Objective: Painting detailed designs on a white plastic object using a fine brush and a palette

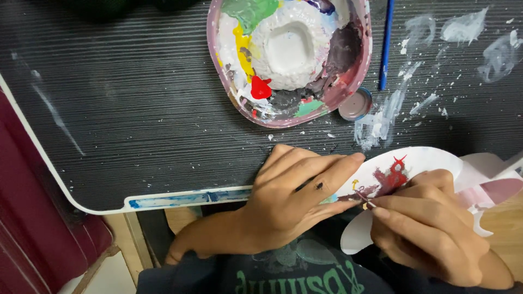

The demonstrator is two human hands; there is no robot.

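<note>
Paper cutout [419,160] lies under left hand [297,190], beside right hand [430,228].

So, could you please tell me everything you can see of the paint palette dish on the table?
The palette dish is a rounded pinkish bowl, plastic by its look, lying flat on the dark ribbed table at the top of the view, its far edge cut off. A white raised ring with a square hollow fills its middle. Smears of green, yellow, red, grey and purple paint cover the inside. A small round lid lies against its lower right rim. Neither hand touches it.
</note>
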